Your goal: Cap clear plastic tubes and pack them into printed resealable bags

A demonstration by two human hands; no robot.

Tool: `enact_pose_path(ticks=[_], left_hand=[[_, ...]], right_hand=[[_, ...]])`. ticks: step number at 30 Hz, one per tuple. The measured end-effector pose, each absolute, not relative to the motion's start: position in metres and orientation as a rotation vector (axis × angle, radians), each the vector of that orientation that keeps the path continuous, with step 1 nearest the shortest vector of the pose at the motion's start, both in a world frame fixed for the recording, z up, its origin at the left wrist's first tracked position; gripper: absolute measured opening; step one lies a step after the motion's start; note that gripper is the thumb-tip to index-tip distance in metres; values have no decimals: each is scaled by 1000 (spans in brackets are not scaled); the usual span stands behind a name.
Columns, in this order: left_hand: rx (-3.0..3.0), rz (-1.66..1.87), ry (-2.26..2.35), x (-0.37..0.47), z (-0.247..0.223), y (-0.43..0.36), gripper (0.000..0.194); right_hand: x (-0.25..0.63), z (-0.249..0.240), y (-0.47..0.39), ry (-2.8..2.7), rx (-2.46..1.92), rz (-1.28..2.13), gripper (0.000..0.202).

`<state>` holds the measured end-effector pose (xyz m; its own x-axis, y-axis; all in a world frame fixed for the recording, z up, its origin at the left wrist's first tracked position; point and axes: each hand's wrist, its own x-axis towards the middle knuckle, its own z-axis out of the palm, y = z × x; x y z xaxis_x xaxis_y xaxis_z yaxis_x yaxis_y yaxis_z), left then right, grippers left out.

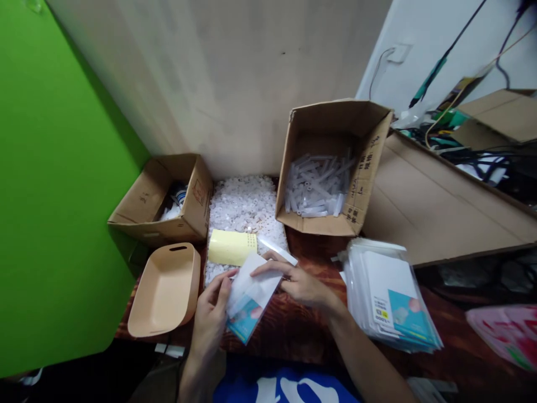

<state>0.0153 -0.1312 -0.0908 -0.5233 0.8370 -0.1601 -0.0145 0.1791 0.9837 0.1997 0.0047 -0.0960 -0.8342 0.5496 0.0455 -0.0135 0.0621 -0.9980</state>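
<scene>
A white and teal packet (254, 296) is held between my two hands, tilted above the table's front edge. My left hand (213, 308) pinches its left edge, thumb on top. My right hand (293, 280) grips its right side, index finger lying across the face. A translucent white strip (277, 250) sticks out behind the right fingers; whether they hold it cannot be told. Just beyond, a yellow label sheet (232, 247) lies on a mass of small white pieces (243, 202). To the right is a stack of similar packets (392, 296) in clear sleeves.
An orange-beige bin (165, 288) stands at the left, before an open carton (180, 228). Another carton (364, 190) holds clear tubes (316, 182). A large box (440, 207) with cables is at the right, near a pink printed item (507, 333). A green panel (54, 196) rises at left.
</scene>
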Motion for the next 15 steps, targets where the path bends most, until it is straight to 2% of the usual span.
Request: enact_pose_path(ticks=[6,8,11,13,15], left_hand=[[1169,1654,2050,35,-101,-127,30],[1444,1613,1968,48,-105,-125,29],[1835,1394,1818,64,-107,-122,32],[1954,1329,1768,70,-107,-119,32],[1933,1359,1763,71,-105,-113,29]], right_hand=[[197,-119,-10,-1226,-580,1787,38],[195,-123,-18,-1258,-597,1829,39],[194,-128,-25,-1349,-843,1638,33],[198,-132,-26,-1419,-966,1508,31],[205,-136,-26,-1497,-989,1519,23]])
